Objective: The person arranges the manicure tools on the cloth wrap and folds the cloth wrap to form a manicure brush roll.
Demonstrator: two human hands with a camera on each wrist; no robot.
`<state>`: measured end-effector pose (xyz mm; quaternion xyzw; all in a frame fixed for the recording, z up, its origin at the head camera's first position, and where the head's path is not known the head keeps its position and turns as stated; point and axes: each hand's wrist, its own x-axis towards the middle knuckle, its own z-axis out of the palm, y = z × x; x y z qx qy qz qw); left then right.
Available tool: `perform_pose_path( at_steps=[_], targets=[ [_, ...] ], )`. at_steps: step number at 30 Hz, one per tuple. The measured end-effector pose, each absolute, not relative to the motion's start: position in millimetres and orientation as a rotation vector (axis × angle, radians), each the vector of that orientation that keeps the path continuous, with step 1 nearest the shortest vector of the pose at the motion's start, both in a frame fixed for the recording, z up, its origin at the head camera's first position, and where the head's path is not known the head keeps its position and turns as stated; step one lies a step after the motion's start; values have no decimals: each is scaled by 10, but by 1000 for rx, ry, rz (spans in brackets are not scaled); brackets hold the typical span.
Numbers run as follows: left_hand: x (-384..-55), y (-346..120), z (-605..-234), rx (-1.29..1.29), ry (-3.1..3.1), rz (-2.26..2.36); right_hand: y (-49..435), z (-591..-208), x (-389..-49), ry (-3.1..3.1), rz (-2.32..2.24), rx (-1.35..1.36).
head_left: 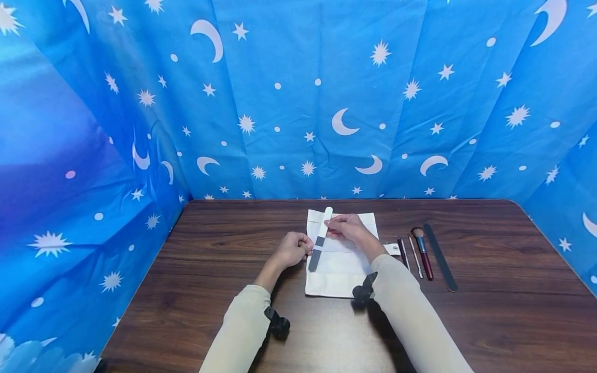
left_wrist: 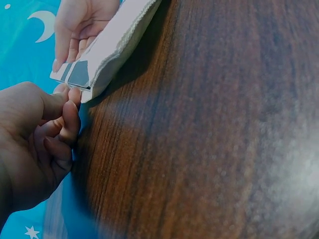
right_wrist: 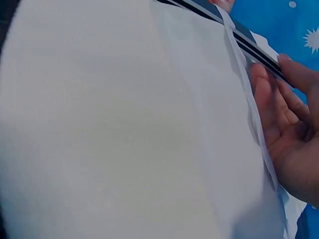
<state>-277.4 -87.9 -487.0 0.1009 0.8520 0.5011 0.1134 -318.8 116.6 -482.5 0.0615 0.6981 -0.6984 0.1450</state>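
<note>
A nail file (head_left: 325, 228), white at its upper part and dark grey lower down, lies slantwise over the left side of a white cloth pouch (head_left: 336, 285). My right hand (head_left: 347, 228) pinches the file near its white end between thumb and fingers. At the pouch's left edge, my left hand (head_left: 293, 249) pinches the cloth edge with thumb and forefinger, close beside the file. A pale hem (right_wrist: 227, 20) crosses the file in the right wrist view. In the left wrist view the file's grey part (left_wrist: 79, 74) shows just above my left fingertips.
Right of the pouch lie a dark slim tool (head_left: 403, 251), a thin metal tool (head_left: 415, 256), a makeup brush (head_left: 423, 254) and a dark grey nail file (head_left: 440, 259). A snap tab (head_left: 393, 249) sticks out from the pouch. Blue cloth (head_left: 280, 103) hangs behind the table (head_left: 210, 259).
</note>
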Motion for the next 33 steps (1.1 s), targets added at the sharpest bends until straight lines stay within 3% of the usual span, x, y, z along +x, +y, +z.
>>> perform_pose_path(
  at_steps=[33],
  targets=[
    [-2768,-868,-4879,326,2567,1418,1248,-4764,-3220,2086,-1463,-273]
  ],
)
